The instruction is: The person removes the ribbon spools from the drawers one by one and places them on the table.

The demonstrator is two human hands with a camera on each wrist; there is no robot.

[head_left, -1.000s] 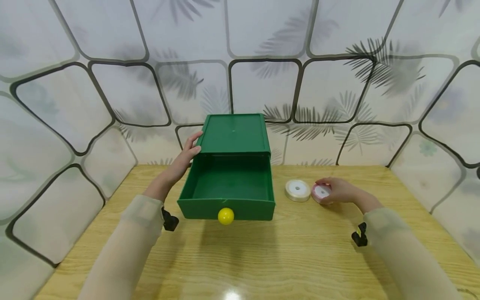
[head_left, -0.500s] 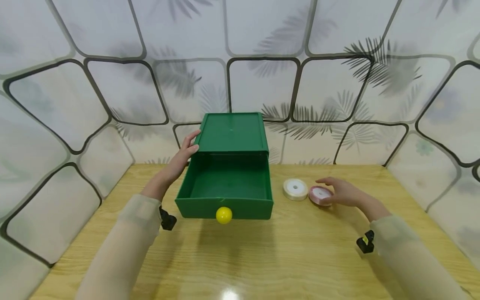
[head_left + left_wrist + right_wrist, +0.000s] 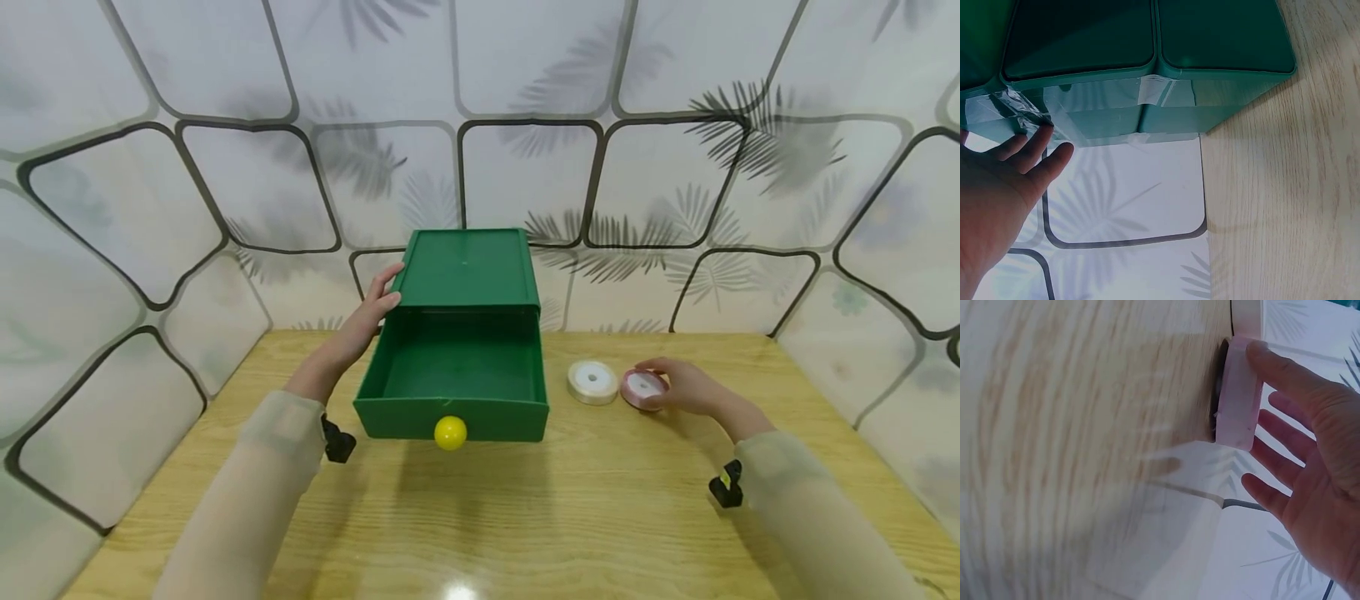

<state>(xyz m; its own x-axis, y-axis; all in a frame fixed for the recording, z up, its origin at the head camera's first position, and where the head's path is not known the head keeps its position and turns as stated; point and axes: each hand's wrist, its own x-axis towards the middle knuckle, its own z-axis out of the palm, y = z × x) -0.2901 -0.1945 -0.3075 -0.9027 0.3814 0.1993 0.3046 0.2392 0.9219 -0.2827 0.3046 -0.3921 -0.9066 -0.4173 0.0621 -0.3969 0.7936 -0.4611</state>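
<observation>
A green drawer box (image 3: 465, 271) stands on the table with its drawer (image 3: 461, 419) pulled out, showing no contents. A yellow ball knob (image 3: 451, 433) sits on the drawer front. My left hand (image 3: 356, 329) rests against the box's left side with fingers extended; in the left wrist view its fingertips lie by the taped side panel. At the right, my right hand (image 3: 690, 387) holds a pink ribbon roll (image 3: 642, 389) by its edge, between thumb and fingers. The right wrist view shows the thumb on the pink roll (image 3: 1239, 394), its other fingers partly behind it.
A cream ribbon roll (image 3: 593, 382) lies flat between the green box and the pink roll. The wooden table (image 3: 615, 508) stretches in front of these things. A patterned backdrop (image 3: 532, 183) encloses the back and both sides.
The right index finger lifted slightly from the pink roll half a second ago and is now against its rim again. The left hand, box and cream roll look unchanged.
</observation>
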